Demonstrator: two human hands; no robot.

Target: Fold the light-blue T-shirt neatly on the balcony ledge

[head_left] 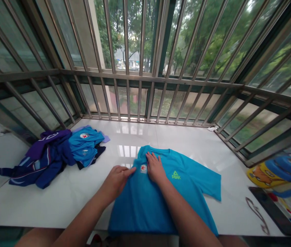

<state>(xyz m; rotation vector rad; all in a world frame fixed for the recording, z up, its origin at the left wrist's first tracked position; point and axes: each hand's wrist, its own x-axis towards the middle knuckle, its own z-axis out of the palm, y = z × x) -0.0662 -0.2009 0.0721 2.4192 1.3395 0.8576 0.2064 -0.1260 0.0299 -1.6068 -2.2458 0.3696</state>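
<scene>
Two garments lie in a heap well to the left of the blue T-shirt [145, 206]: a navy track jacket [41, 164] with purple at its collar, and a bright blue jersey [85, 145] lying against it, with dark cloth showing beneath. Both rest on the white tiled ledge [145, 135], which runs along steel window bars [132, 96].

Your left hand [116, 181] sits at the T-shirt's left side, fingers held together and slightly curled, tips just beside its red-and-white badge [143, 168]. It pinches nothing that you can see. Your right hand [155, 168] lies on the T-shirt's chest, fingers spread and pressing flat, between the badge and the green logo [176, 175].

The T-shirt lies flat, collar away from you, hem at the ledge's near edge. Well to its right sit a yellow cartoon-printed item [262, 175], a blue loop [284, 171], and a dark flat board [271, 209].
</scene>
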